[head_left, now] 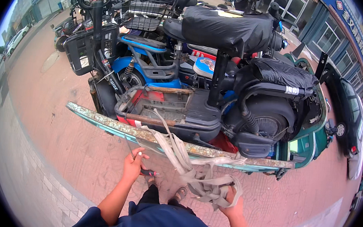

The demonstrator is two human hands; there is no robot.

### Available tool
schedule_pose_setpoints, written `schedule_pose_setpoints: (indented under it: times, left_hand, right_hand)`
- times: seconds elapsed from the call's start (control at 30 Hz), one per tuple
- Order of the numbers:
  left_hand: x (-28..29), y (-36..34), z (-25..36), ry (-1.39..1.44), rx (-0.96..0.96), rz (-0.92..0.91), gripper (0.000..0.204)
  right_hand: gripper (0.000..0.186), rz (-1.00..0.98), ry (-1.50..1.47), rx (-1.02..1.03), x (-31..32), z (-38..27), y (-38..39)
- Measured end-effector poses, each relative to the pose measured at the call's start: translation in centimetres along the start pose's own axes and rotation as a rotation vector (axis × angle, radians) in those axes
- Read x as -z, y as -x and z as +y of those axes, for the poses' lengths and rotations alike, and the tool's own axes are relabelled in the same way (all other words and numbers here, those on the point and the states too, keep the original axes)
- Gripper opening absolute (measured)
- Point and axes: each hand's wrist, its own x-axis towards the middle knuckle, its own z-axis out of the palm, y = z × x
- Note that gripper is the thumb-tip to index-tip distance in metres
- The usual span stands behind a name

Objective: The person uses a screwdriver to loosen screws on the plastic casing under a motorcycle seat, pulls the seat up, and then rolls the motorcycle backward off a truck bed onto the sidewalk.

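Note:
My left hand [133,164] is closed around a tool with a red-and-black handle [148,172]; the handle juts out to the right below the fingers, and the tool's kind is hard to make out. A bunched, greyish webbing strap [203,185] hangs in loops from my right hand [230,202], whose fingers are partly hidden by it. From there the strap runs up over the rusty, green-edged side rail [183,147] of a cargo bed. One thin end lies across the open, battered footboard [159,103] of a black electric scooter.
Scooters crowd the cargo bed, among them a blue one [151,64] and one with a black-covered seat [226,29]. A wire basket [147,10] stands behind. At right is a parked black car [346,109]. Reddish paving [80,148] lies around my feet.

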Motion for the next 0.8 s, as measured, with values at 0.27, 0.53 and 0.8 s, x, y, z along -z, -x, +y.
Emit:
schedule_pose_setpoints:
  times: [0.27, 0.53, 0.8]
  left_hand:
    - [-5.4, 7.2, -2.6, 0.010, 0.117, -0.070, 0.029]
    - [-9.8, 10.5, 1.0, -0.032, 0.059, -0.188, 0.032]
    - [-16.7, 8.1, 8.8, 0.368, -0.039, -0.349, 0.038]
  right_hand:
    - [0.071, -0.194, -0.494, -0.491, -13.0, 7.1, -2.1]
    - [0.093, -0.672, -0.511, 0.003, -6.2, 1.2, -4.3]
    - [0.081, -0.317, -0.931, 0.167, -2.4, -5.5, -3.1]
